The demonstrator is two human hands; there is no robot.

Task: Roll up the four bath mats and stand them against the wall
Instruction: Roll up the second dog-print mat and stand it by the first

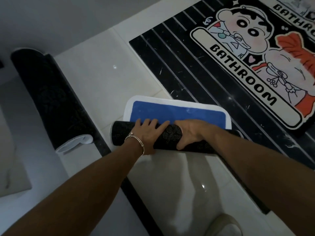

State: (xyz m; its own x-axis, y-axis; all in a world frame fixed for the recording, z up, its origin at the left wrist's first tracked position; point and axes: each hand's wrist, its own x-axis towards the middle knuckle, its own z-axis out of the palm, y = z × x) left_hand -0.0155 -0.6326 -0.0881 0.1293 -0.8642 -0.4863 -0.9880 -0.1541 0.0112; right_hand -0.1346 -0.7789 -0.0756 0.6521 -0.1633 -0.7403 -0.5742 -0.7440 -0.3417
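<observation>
A blue bath mat [177, 111] with a white border lies on the floor, mostly rolled into a black dotted roll [170, 135]. My left hand [146, 133] lies over the roll's left half, fingers stretched forward onto it. My right hand [189, 133] grips the roll's middle, thumb curled under its near side. One finished black roll [51, 103] leans against the grey wall at the left. A cartoon mat reading BATHROOM [247, 62] lies flat at the right, and the edge of another BATHROOM mat [296, 12] shows at the top right.
White glossy floor tiles [95, 77] surround the mats. A black marble strip with grooves [179, 65] runs under the cartoon mat. A black skirting line [100, 142] follows the grey wall [42, 19]. A pale slipper toe [225, 225] shows at the bottom.
</observation>
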